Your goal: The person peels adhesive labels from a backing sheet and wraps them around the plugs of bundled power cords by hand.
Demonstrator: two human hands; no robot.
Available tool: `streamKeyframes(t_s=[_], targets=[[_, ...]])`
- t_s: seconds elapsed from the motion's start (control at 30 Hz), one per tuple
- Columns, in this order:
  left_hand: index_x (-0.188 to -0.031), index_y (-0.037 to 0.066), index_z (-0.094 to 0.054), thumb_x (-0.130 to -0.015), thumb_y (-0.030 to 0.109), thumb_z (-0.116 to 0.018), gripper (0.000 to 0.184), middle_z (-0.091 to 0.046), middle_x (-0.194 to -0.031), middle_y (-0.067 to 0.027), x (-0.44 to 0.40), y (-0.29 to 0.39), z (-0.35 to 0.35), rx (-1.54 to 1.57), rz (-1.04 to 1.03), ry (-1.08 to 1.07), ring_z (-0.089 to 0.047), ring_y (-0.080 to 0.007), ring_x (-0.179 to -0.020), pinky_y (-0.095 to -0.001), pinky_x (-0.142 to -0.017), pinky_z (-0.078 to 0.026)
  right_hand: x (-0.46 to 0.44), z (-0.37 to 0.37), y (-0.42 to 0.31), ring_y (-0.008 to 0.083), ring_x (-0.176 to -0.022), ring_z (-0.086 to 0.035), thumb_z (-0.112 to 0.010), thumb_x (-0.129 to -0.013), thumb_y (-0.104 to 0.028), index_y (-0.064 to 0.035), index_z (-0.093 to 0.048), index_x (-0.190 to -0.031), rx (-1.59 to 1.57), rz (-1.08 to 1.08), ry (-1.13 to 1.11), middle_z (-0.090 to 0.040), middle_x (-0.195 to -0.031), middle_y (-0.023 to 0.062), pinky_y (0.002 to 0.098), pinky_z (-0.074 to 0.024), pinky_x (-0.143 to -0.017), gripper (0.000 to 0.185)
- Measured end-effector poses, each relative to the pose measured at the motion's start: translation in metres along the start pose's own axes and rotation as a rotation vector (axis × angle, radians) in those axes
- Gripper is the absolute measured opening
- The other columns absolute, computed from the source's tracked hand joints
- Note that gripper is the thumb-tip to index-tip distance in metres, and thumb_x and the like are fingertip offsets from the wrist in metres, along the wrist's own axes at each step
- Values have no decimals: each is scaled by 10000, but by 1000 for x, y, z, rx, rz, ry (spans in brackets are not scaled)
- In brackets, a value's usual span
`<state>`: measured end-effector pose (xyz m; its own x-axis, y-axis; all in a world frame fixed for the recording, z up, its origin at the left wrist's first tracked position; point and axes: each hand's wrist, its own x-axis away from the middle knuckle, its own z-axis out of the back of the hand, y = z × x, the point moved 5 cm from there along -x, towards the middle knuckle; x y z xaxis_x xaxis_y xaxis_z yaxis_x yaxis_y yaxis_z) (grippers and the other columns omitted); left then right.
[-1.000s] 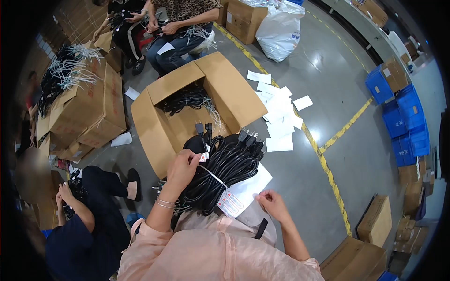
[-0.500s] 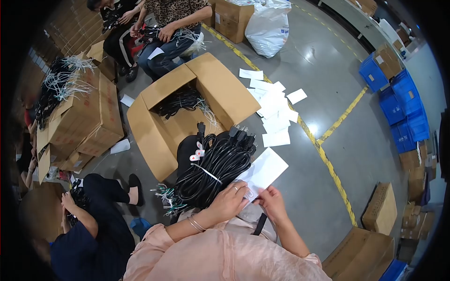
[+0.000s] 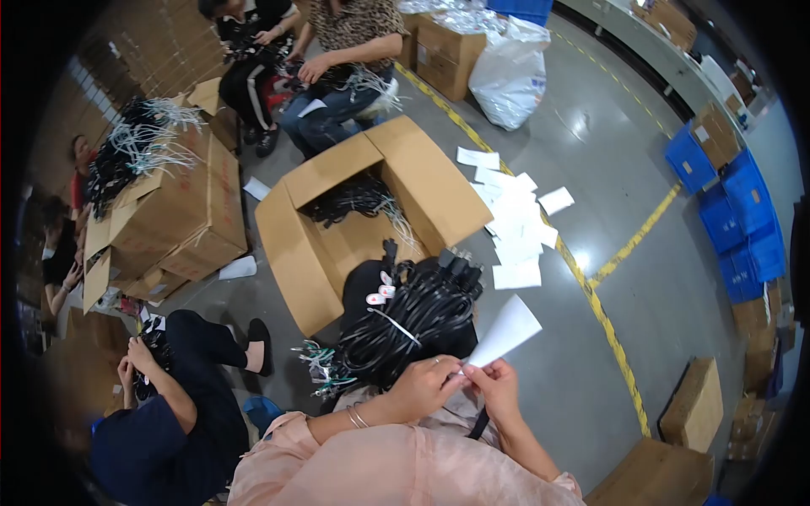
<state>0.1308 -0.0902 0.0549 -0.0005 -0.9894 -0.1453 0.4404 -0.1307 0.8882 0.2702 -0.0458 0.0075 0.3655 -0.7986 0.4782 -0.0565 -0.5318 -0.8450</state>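
A tied bundle of black power cords (image 3: 405,316) lies across the lap, plugs at the upper right and bare wire ends at the lower left. Small white labels with red marks (image 3: 382,293) are on cords at its upper left. My left hand (image 3: 429,386) is closed at the bundle's lower edge, its fingertips pinched near the paper's lower corner. My right hand (image 3: 496,386) grips the curled white sheet (image 3: 509,331) between thumb and fingers. The two hands nearly touch. Whatever is between the left fingertips is too small to make out.
An open carton (image 3: 295,253) with corded bundles stands ahead. White papers (image 3: 515,223) lie on the floor beside it. Stacked cartons (image 3: 198,202) and a seated co-worker (image 3: 173,422) are at the left; two more sit beyond. Blue bins (image 3: 738,228) stand at the right.
My left hand has moved from the labels on the cords down to the sheet beside my right hand. The sheet has come off the lap and is curled. More labels now show on the cords.
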Motion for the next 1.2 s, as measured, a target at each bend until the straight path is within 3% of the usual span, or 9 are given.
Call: streamKeyframes(t_s=[0.1, 0.33, 0.5, 0.7, 0.8, 0.93, 1.03, 1.1, 1.2], targets=[[-905, -8, -616, -856, 121, -573, 144, -636, -879, -149, -3, -1, 7, 137, 16, -34, -623, -315, -789, -374, -695, -504, 2, -1, 0, 57, -488, -503, -675, -819, -79, 5, -627, -826, 21, 37, -7, -648, -666, 71, 187, -357, -435, 97], [-928, -11, -640, -867, 116, -536, 175, -650, -885, -163, -8, -14, 32, 127, 172, -32, -639, -284, -789, -347, -701, -505, 19, 21, 12, 106, -458, -539, -618, -855, -73, 21, -568, -905, -17, -110, -2, -642, -669, 108, 204, -376, -376, 117], [-953, -14, -649, -894, 118, -562, 168, -652, -759, -68, -7, -34, 60, 323, 303, 130, -588, -82, -648, -218, -569, -454, 20, 38, 21, 128, -496, -592, -603, -858, -64, 52, -564, -897, 78, -139, 37, -650, -700, 123, 199, -399, -362, 128], [-939, -16, -643, -891, 116, -571, 158, -644, -748, -61, -14, -29, 58, 318, 286, 105, -572, -85, -629, -229, -557, -447, 1, 15, 24, 122, -493, -582, -640, -855, -135, 52, -583, -826, 354, -243, -66, -650, -696, 112, 222, -439, -415, 197], [-918, -11, -639, -885, 118, -578, 146, -643, -777, -84, -18, -15, 58, 213, 145, 60, -568, -111, -609, -243, -554, -453, -11, 5, 35, 111, -472, -565, -659, -853, -220, 26, -597, -779, 364, -298, -179, -635, -634, 61, 226, -448, -446, 265], [-918, -13, -638, -883, 118, -578, 148, -649, -800, -92, -14, -23, 63, 209, 245, 34, -576, -121, -620, -249, -555, -458, -11, 24, 12, 108, -445, -535, -651, -860, -241, 16, -602, -799, 625, -371, -321, -623, -627, 47, 236, -427, -421, 269], [-918, -9, -640, -880, 121, -581, 148, -651, -808, -92, -13, -28, 64, 234, 206, 62, -580, -124, -625, -249, -556, -461, -10, 29, -13, 88, -513, -536, -618, -887, -236, 13, -602, -868, 773, -286, -360, -627, -684, 49, 223, -435, -477, 250], [-923, -7, -642, -878, 121, -585, 147, -654, -814, -88, -14, -28, 61, 213, 200, 10, -584, -128, -633, -247, -568, -464, -13, 14, -43, 62, -606, -536, -601, -901, -209, 4, -609, -930, 321, 31, -269, -629, -741, 32, 199, -430, -554, 215], [-928, -3, -644, -878, 122, -584, 147, -650, -811, -89, -20, -19, 60, 206, 183, -20, -587, -127, -653, -248, -587, -467, -16, -5, -52, 40, -697, -530, -600, -895, -125, -14, -615, -994, 279, 35, -295, -620, -796, -4, 187, -429, -617, 149]])
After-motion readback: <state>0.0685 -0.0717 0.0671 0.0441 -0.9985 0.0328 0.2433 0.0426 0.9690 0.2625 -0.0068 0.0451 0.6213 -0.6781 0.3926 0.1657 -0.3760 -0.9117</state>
